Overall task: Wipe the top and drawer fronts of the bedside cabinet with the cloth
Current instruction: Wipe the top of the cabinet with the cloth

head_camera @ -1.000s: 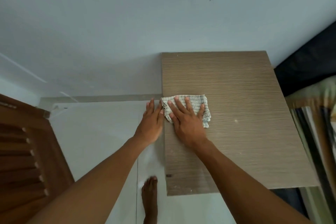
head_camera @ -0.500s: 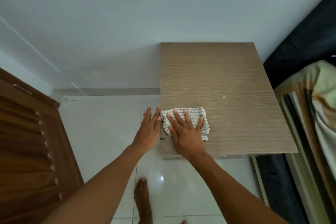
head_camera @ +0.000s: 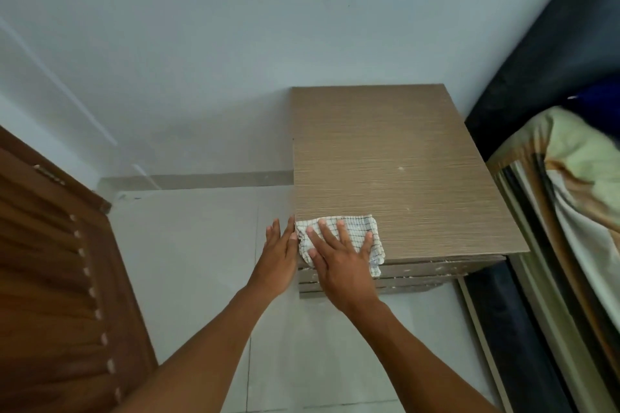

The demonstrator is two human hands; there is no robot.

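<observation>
Cloth (head_camera: 352, 238) is pressed flat onto the cabinet top (head_camera: 396, 157) near-left corner by the right hand (head_camera: 339, 261), fingers spread. Left hand (head_camera: 278, 258) is held open against the cabinet's left edge, nothing gripped.

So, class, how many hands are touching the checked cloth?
1. The right hand lies flat on the cloth at the cabinet top's front left corner. The left hand rests beside it against the cabinet's left edge.

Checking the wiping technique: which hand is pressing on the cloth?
The right hand, flat on the cloth; the left hand rests against the cabinet's side.
</observation>
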